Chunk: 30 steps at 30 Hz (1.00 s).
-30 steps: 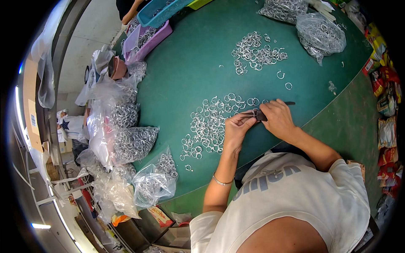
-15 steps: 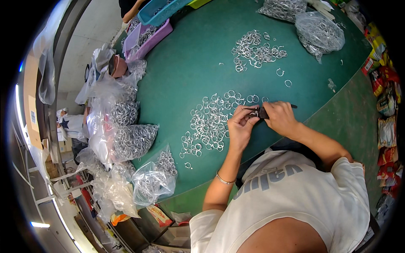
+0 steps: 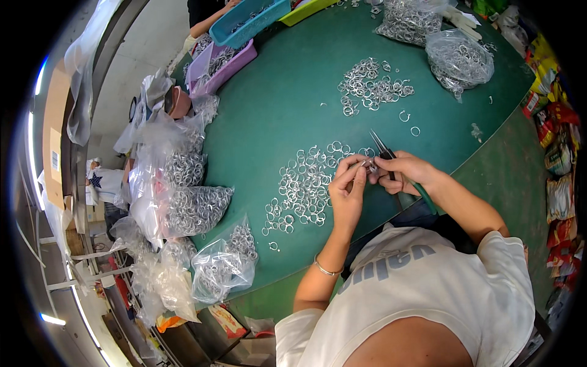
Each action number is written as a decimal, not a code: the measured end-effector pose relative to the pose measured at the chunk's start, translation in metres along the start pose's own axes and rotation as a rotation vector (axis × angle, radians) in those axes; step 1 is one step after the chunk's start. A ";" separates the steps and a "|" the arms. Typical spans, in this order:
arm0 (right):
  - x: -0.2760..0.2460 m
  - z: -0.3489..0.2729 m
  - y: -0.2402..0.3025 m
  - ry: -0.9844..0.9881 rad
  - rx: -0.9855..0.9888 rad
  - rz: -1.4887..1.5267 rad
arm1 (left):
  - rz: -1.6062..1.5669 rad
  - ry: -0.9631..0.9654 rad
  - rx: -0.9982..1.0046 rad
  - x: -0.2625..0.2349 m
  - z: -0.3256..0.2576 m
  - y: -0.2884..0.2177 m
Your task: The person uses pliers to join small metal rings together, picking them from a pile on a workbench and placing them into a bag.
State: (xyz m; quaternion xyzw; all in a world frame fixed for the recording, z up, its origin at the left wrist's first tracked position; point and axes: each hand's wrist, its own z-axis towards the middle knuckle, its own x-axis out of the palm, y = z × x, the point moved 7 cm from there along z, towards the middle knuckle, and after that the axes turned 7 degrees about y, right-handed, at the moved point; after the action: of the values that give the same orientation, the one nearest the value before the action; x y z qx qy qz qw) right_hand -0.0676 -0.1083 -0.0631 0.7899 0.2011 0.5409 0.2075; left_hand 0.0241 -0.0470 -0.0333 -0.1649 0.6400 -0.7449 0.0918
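Near the table's front edge my left hand (image 3: 348, 188) is closed, thumb and fingertips pinching a small silvery metal ring (image 3: 370, 164), partly hidden by the fingers. My right hand (image 3: 405, 170) is closed round long-nosed pliers (image 3: 381, 144). Their slim jaws point away from me, and a green handle (image 3: 424, 197) sticks out toward my body. The right thumb and fingertips meet the left ones at the ring. Just left of my hands a loose pile of metal rings (image 3: 306, 183) lies on the green table (image 3: 275, 98).
Farther off lies a second ring pile (image 3: 374, 85). Clear bags of rings (image 3: 199, 211) line the table's left edge; another bag (image 3: 460, 58) sits at the far right. Purple (image 3: 227, 68) and blue bins (image 3: 251, 23) stand far left, beside another person's arm (image 3: 208, 24).
The pliers have turned in my right hand: their jaws, which pointed left at the left fingers, now point away from me. The view has shifted slightly. Both hands stay close together.
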 end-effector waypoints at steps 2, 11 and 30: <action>-0.004 0.001 -0.003 0.017 -0.019 0.042 | 0.255 -0.020 0.089 0.000 0.000 -0.015; 0.022 -0.024 0.043 -0.421 -0.482 -1.036 | 1.085 0.047 0.323 0.017 -0.007 -0.044; -0.038 -0.026 0.087 -0.737 -0.119 -1.558 | 1.186 0.109 -0.173 -0.054 0.006 0.010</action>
State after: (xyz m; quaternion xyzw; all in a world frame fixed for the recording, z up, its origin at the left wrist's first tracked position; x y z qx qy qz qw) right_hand -0.0970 -0.1984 -0.0362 0.5396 0.5766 -0.0369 0.6124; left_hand 0.0757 -0.0349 -0.0497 0.2517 0.6848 -0.5194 0.4449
